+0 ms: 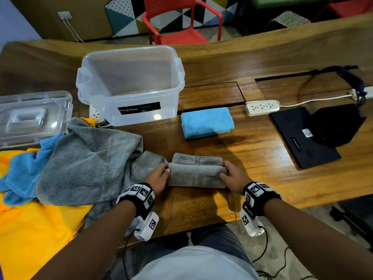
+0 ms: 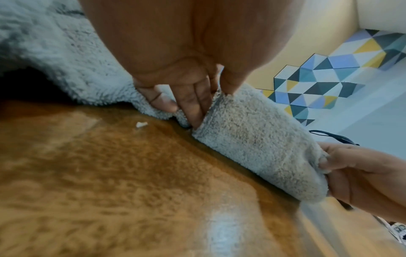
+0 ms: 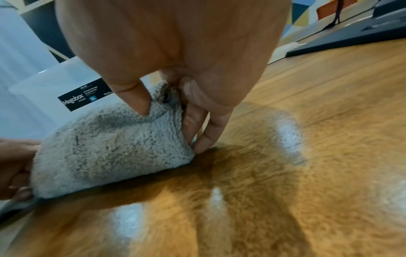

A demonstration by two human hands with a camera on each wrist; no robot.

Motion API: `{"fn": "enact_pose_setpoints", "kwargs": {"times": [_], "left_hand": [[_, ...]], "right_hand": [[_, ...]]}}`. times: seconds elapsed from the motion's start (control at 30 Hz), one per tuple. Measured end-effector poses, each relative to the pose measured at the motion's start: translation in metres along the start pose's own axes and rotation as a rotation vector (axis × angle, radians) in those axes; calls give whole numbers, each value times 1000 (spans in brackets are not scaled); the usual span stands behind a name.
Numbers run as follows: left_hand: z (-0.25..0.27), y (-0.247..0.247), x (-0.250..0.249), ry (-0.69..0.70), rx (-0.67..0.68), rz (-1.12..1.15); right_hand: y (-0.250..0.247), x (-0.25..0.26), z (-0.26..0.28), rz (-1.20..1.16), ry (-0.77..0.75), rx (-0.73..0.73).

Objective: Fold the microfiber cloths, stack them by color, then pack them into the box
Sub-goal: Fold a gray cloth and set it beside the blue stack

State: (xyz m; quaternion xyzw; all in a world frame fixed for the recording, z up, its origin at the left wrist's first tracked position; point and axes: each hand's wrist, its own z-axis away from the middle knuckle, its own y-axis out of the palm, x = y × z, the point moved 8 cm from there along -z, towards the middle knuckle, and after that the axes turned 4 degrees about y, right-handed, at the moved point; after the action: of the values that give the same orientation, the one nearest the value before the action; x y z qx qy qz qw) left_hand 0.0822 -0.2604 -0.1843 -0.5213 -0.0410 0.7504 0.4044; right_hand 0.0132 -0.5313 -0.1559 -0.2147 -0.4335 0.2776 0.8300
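Note:
A grey microfiber cloth (image 1: 196, 172) (image 2: 259, 144) (image 3: 110, 149) lies partly folded on the wooden table (image 1: 262, 158), its near flap raised and doubled over. My left hand (image 1: 161, 175) (image 2: 197, 97) pinches the cloth's left end between thumb and fingers. At the other end, my right hand (image 1: 227, 172) (image 3: 173, 111) pinches it the same way. A folded blue cloth (image 1: 207, 122) rests behind, right of the clear plastic box (image 1: 131, 85), which stands open and holds nothing. Unfolded grey (image 1: 88, 160), blue (image 1: 22, 168) and yellow cloths (image 1: 40, 229) are heaped at the left.
The box's clear lid (image 1: 32, 116) lies at the far left. A white power strip (image 1: 262, 107) and a black monitor stand (image 1: 314, 136) sit at the right. A red chair (image 1: 177, 21) stands beyond the table.

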Motion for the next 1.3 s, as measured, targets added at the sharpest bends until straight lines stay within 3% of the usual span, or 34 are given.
{"fn": "enact_pose_setpoints", "kwargs": {"times": [0.17,0.33,0.5,0.9,1.23,1.3], "left_hand": [[-9,-1,-10,-10,23,137],[-18,2,-29,99,109,-251],[-26,3,-40,105,113,-423],[-51,9,-50,51,176,-564],[-61,3,-44,-57,36,-552],[-61,0,-40,-106,8,-561]], "right_hand": [[-2,-3,-14,-10,53,-8],[-6,3,-15,8,58,-19],[-4,13,-16,125,-2,-1],[-1,-1,-45,245,45,-62],[-10,1,-50,276,171,-184],[-18,11,-44,351,101,-267]]}}
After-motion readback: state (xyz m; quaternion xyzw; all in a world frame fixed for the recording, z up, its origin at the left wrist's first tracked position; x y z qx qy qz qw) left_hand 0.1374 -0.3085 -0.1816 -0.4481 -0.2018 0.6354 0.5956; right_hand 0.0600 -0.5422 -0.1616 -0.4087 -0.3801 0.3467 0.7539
